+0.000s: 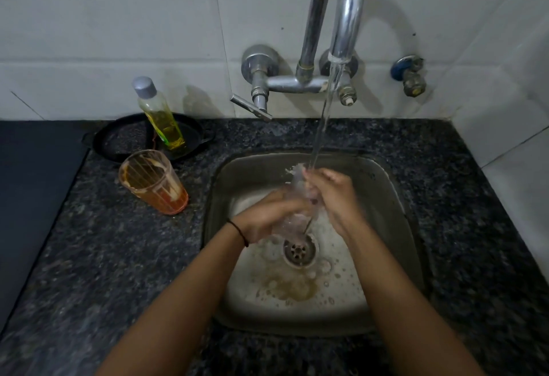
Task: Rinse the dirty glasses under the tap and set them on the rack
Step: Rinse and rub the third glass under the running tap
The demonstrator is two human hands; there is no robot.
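A clear glass is held tilted over the steel sink, its mouth up under the running water from the tap. My left hand grips its lower part. My right hand is wrapped round the upper part near the rim, blurred by motion. A second glass, orange-tinted with brown dregs on its walls, stands upright on the dark granite counter left of the sink. No rack is in view.
A bottle of yellow liquid stands in a black pan at the back left. A dark mat covers the counter's far left. The tap lever sticks out above the sink's back rim. Foam and brown residue lie around the drain.
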